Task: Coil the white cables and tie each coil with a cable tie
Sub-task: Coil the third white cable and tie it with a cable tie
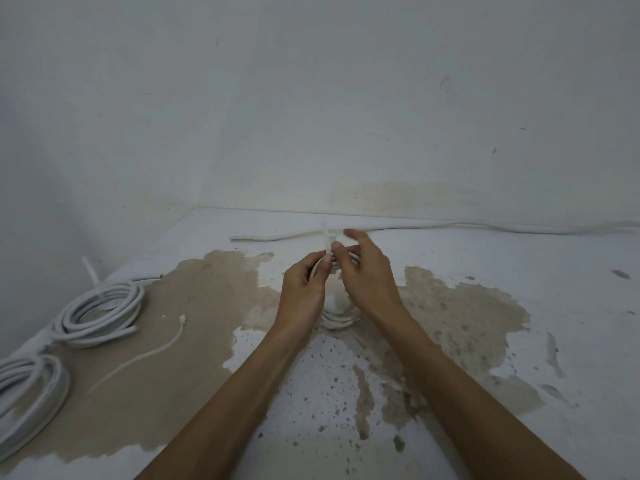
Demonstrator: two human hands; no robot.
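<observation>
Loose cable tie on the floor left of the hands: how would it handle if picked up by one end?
The loose cable tie lies in a soft curve, so it probably flexes and droops rather than staying straight. It looks thin, so likely very light. Lying flat on the floor, it may be fiddly to pinch.

Both bare forearms reach forward, converging toward twelve o'clock. The left hand (304, 289) has curled, pinching fingers. The right hand (367, 268) pinches too (its index finger lifted straight).

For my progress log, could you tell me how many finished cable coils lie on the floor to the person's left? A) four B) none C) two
C: one coil lies near the wall and a second coil nearer the camera, at the frame's left edge.
</observation>
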